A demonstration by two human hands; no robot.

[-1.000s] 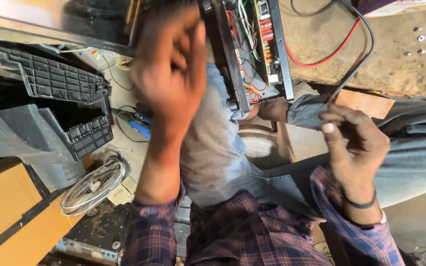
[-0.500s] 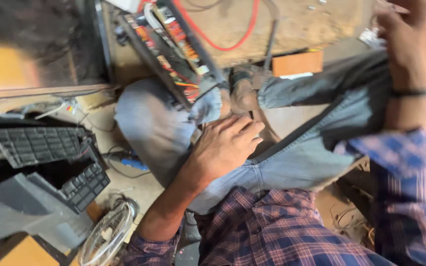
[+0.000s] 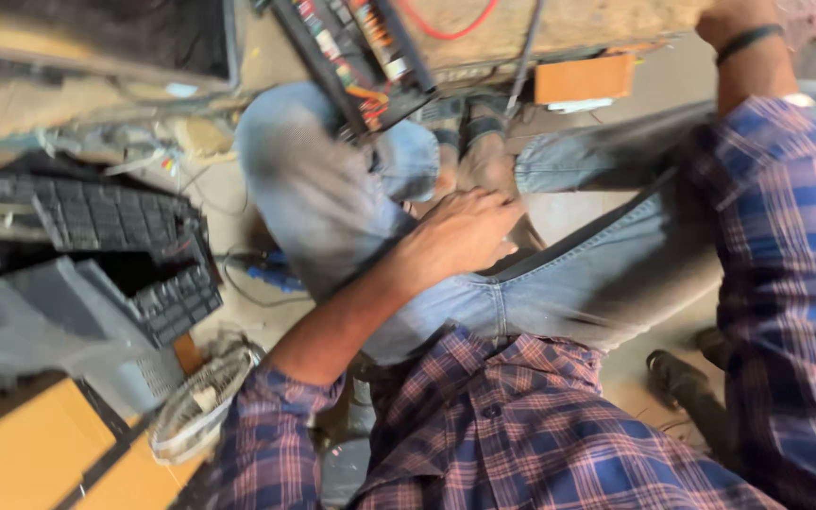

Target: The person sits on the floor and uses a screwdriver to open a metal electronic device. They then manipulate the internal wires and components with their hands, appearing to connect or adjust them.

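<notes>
Left hand rests palm-down on the person's own lap, on the pale blue jeans, forearm running up to it from a rolled plaid sleeve. Fingers lie loosely curled toward the bent knee, holding nothing that shows. Right arm is raised past the jeans toward the top edge of the view; only the wrist with a dark band and the plaid cuff are in frame, the hand itself cut off, so its fingers cannot be read.

Circuit board, long and dark with coloured parts, leans just above the left knee of the jeans, well apart from the left fingers. A red wire loops behind it and a grey cable drops beside it. An orange block sits just right of the board, above the jeans. The person's feet are tucked between board and lap, close ahead of the left fingertips.

Left of the jeans: black plastic grille panels, grey casing, a small white wire fan guard, and a yellow-orange box at the lower corner. View is motion-blurred; small details are unreadable.
</notes>
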